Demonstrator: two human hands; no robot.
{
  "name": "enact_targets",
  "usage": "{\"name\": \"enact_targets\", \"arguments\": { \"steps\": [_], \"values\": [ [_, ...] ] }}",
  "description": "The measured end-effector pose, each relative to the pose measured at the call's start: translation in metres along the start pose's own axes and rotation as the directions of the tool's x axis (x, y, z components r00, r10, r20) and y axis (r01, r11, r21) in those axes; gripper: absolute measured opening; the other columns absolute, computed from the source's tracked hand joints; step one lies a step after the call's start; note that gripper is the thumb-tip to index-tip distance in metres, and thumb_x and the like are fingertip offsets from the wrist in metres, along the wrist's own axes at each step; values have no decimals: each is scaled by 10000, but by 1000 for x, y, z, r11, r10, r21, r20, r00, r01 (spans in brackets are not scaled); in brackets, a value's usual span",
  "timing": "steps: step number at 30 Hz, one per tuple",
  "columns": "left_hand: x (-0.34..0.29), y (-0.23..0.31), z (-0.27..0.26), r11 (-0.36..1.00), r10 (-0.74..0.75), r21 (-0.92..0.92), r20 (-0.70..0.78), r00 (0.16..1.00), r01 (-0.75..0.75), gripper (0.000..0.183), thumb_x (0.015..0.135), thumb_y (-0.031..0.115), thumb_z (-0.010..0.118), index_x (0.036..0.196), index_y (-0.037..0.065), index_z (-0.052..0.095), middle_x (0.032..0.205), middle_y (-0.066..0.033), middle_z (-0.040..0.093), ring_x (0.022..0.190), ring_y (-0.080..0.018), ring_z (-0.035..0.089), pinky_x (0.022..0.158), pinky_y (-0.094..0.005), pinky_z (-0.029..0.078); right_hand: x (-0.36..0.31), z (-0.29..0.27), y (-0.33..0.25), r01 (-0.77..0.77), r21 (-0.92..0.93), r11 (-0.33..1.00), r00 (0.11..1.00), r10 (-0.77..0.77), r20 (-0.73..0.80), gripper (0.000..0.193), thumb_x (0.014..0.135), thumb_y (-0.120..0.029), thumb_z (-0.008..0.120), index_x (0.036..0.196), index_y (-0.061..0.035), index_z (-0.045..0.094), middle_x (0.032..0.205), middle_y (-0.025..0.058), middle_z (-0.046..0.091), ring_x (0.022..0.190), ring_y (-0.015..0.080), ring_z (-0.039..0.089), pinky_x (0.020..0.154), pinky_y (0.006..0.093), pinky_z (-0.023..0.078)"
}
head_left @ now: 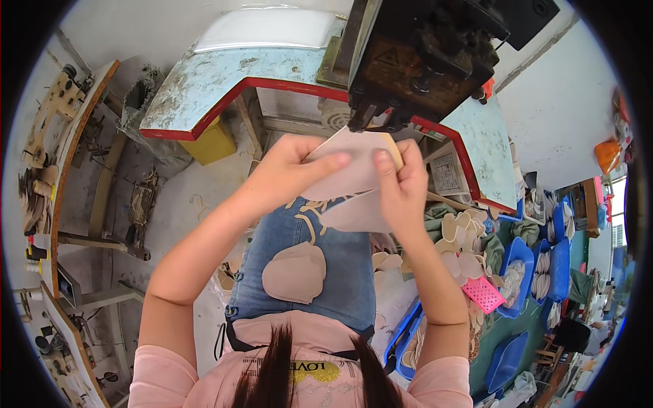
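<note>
Two bare hands, listed from the head view: your left hand (306,163), thumb over and fingers under, clamped on the left side of a flat pinkish-beige piece (357,160); your right hand (403,178), thumb and fingers closed on the right side of that same piece. Position of the piece: raised above your lap, upper edge right below the foot of a black machine head (425,68); whether they touch, you cannot tell from here. Below it, one second piece (357,212), hanging near your right hand; its hold is hidden. On your blue jeans (347,285), one stack of rounded pieces (294,273) and, nearer the machine, several curled pale trimmings (311,224). Surface: one pale-blue worktable (197,88), scuffed and stained, with a red edge (292,87) around a cut-out facing you; at its far side, one whitish sheet (265,28). Under its left part, one yellow bin (211,143). To your left, one wooden bench (85,136) bearing machine parts, on a grey, littered floor. To your right, one heap of beige pieces (462,238), one pink perforated basket (483,294) and several blue tubs (507,360), some filled, over a green floor (476,364). Beyond, one pale wall (544,129), with an orange item (607,156) near its right end.
</note>
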State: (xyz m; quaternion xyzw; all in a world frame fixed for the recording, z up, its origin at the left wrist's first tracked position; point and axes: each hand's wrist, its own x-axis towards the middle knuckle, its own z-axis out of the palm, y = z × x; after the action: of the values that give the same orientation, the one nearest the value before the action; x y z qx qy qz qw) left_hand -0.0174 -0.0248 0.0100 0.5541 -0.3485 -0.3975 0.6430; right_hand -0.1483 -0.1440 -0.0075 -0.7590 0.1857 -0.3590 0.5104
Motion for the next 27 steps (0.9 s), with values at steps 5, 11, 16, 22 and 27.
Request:
{"name": "enact_targets", "arguments": {
  "steps": [5, 11, 16, 22, 27],
  "values": [
    [10, 26, -4, 991, -117, 77, 105, 988, 109, 194, 761, 158, 604, 835, -22, 613, 682, -17, 596, 568, -38, 517, 507, -180, 417, -3, 4, 7, -135, 114, 984, 975, 111, 192, 192, 793, -161, 556, 890, -26, 460, 778, 18, 501, 744, 63, 458, 647, 204, 383],
    [5, 20, -8, 987, -153, -41, 75, 985, 157, 200, 763, 159, 604, 850, -21, 604, 716, -50, 607, 576, -63, 545, 512, -207, 444, -23, -47, 36, -442, -37, 896, 657, 352, 666, 224, 721, -85, 613, 925, -2, 574, 834, 37, 599, 772, 94, 546, 711, 238, 435],
    [-7, 6, 8, 944, -140, -284, 108, 984, 165, 162, 793, 139, 566, 884, 5, 563, 797, -37, 601, 675, -61, 550, 603, -213, 448, -7, -98, 21, -464, 184, 867, 858, 388, 335, 223, 704, -132, 634, 880, -18, 558, 776, 24, 600, 663, 87, 559, 608, 227, 453],
    [-14, -6, 11, 933, -94, -350, -26, 995, 79, 131, 802, 136, 553, 876, 29, 552, 771, -21, 593, 661, -54, 538, 588, -192, 430, 32, -97, -12, -341, 16, 940, 910, 326, 254, 155, 739, -152, 604, 796, -19, 550, 680, 27, 578, 564, 61, 528, 520, 183, 419],
    [-24, -13, 5, 948, -105, -311, -98, 990, 70, 125, 805, 137, 547, 875, 33, 547, 773, -15, 591, 667, -46, 537, 550, -180, 419, 59, -80, -29, -275, -9, 961, 932, 269, 241, 130, 740, -133, 597, 758, -11, 556, 657, 15, 570, 542, 52, 516, 495, 181, 406]
  ]
}}
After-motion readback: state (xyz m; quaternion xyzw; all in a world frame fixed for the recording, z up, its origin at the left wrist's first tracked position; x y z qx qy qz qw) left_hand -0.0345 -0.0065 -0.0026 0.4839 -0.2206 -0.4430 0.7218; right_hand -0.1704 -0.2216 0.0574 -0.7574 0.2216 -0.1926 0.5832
